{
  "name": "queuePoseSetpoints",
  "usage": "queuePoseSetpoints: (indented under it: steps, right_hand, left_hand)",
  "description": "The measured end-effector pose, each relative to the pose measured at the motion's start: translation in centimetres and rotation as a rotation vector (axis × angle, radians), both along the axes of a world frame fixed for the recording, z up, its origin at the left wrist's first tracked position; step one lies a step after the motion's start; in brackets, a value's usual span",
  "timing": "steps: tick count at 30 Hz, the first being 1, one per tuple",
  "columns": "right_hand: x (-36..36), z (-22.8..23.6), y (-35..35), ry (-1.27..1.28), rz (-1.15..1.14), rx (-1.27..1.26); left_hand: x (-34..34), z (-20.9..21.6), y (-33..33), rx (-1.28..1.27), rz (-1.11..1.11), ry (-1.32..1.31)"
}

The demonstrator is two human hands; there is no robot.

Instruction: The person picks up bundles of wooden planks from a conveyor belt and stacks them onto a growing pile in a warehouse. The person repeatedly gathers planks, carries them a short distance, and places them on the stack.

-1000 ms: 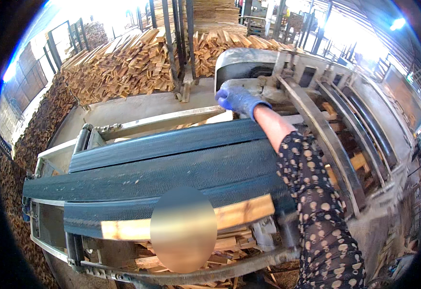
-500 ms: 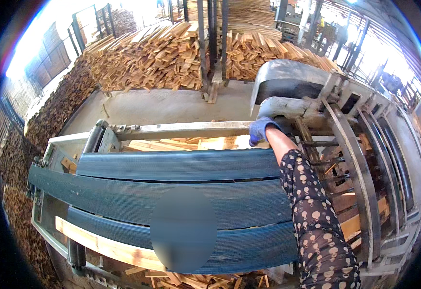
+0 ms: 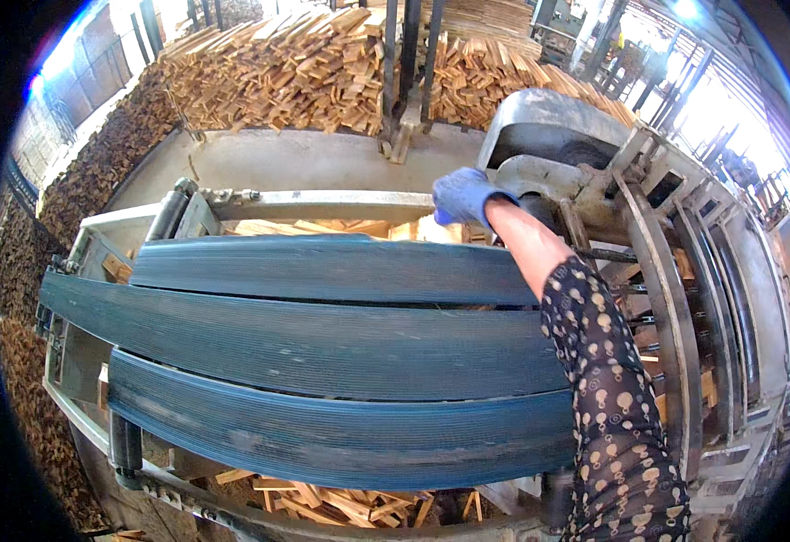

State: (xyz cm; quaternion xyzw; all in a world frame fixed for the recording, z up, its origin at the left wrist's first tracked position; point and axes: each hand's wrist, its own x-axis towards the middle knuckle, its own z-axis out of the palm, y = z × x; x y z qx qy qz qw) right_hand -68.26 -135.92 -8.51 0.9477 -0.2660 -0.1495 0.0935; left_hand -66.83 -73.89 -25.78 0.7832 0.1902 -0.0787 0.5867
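My right hand (image 3: pixel 464 196), in a blue glove, reaches across to the far side of a belt conveyor. Its fingers are curled in, and whatever they may hold is hidden. It is over the pale metal rail (image 3: pixel 323 206), close to light wood pieces (image 3: pixel 436 231) that show between rail and belt. Three ribbed blue belts run side by side below: the far belt (image 3: pixel 323 268), the middle belt (image 3: pixel 305 343) and the near belt (image 3: pixel 341 441). My left hand is out of view.
Grey machine housing (image 3: pixel 562 122) and a heavy metal frame (image 3: pixel 662 307) stand at the right. Rollers (image 3: pixel 126 443) carry the belts at the left. Loose wood strips (image 3: pixel 341 501) lie beneath the near edge. Large wood stacks (image 3: pixel 286 77) rise at the back.
My right hand has moved left and up over the rail. The long board at the near belt has gone from its place. The view has shifted slightly.
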Motion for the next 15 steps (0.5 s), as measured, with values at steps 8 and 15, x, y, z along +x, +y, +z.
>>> queuePoseSetpoints:
  steps: [8, 15]
  right_hand:
    - [-0.6, -0.4, -0.8, -0.035, -0.068, 0.139]
    - [1.8, -0.7, 0.2, 0.130, -0.177, 0.212]
  left_hand:
    - [-0.1, 0.3, 0.5, 0.006, 0.003, -0.011]
    - [0.3, 0.9, 1.9, 0.021, 0.011, -0.007]
